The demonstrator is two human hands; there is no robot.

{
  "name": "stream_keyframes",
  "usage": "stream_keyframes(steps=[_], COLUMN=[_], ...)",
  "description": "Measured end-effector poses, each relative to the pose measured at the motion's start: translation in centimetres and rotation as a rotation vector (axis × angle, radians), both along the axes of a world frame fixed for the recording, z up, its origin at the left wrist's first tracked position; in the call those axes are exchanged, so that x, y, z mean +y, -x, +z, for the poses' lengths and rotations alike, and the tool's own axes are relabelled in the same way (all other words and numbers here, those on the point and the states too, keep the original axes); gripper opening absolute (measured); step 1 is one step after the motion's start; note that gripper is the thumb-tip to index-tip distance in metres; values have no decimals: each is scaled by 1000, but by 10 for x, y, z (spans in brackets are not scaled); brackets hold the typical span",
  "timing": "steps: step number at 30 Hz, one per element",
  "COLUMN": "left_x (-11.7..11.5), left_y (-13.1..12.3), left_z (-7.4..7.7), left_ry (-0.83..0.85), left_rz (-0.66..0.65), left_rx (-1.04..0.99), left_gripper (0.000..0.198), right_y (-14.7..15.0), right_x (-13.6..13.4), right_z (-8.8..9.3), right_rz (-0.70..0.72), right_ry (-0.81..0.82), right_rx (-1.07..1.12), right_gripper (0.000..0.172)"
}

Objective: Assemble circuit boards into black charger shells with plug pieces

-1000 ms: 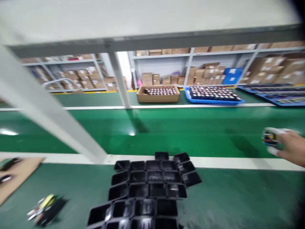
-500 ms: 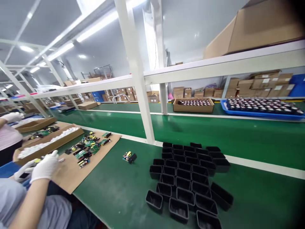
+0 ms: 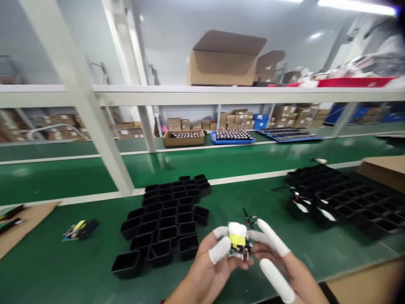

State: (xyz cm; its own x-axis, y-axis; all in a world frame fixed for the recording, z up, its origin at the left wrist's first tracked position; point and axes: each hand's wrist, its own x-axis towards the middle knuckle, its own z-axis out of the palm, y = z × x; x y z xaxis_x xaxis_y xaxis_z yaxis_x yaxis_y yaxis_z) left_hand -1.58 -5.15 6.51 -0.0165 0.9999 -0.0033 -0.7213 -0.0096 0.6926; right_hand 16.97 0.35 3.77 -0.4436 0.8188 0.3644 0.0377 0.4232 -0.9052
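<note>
In front of me, my left hand grips a small circuit board with yellow tape and a white lump on top, pinched between thumb and fingers. White finger cots cover some fingertips on both hands. Close on the board's right side is my right hand, its thumb and index finger stretched out and spread; some of its other fingers reach the board's edge, though contact is hard to make out. Just behind the board a dark wire with a small connector shows. To the left stand rows of open black plastic cases.
Another circuit board lies far left, near a cardboard sheet. At right are more black cases, several with boards or white pieces in them, beside a cardboard box. A white post rises from the bench; a shelf crosses above.
My view has swung to the right. Both my hands and the held circuit board have come into sight, while the gloved co-workers at left have gone out of view.
</note>
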Motion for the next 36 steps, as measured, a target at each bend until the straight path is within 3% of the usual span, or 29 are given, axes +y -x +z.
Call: stream_keyframes(steps=[3, 5, 7, 11, 14, 16, 18, 22, 28, 32, 36], left_x=[2, 4, 6, 3, -4, -7, -7, 4, 20, 25, 22], left_y=[3, 2, 3, 33, 69, 84, 89, 76, 62, 66, 75], left_z=[-1, -1, 2, 13, 10, 2, -6, -17, -34, -24, -13], left_ry=[4, 25, 71, 149, -60, -162, -202, -255, -436, -450, -338], left_rz=[-15, 32, 53, 40, 67, 89, 126, 125, 116, 204, 303], left_rx=[125, 361, 727, 1554, 2146, 2360, 2427, 2324, 2296, 2333, 2405], left_gripper=[40, 43, 49, 86, 41, 29, 37, 50, 46, 35, 32], right_y=[19, 29, 31, 22, 16, 14, 13, 12, 12, 12, 12], right_x=[-4, -2, 4, 20, 31, 38, 44, 55, 63, 62, 61], right_z=[12, 13, 8, -7, -11, -10, -11, -15, -18, -19, -22], right_rz=[-48, -78, -13, 88, 52, 49, 46, 30, -49, -133, -154], right_ry=[335, 455, 555, 729, 841, 886, 905, 948, 948, 883, 890], right_rx=[213, 297, 348, 624, 768, 793, 813, 847, 806, 751, 706], right_gripper=[56, 62, 64, 60, 53, 49, 45, 43, 43, 42, 58])
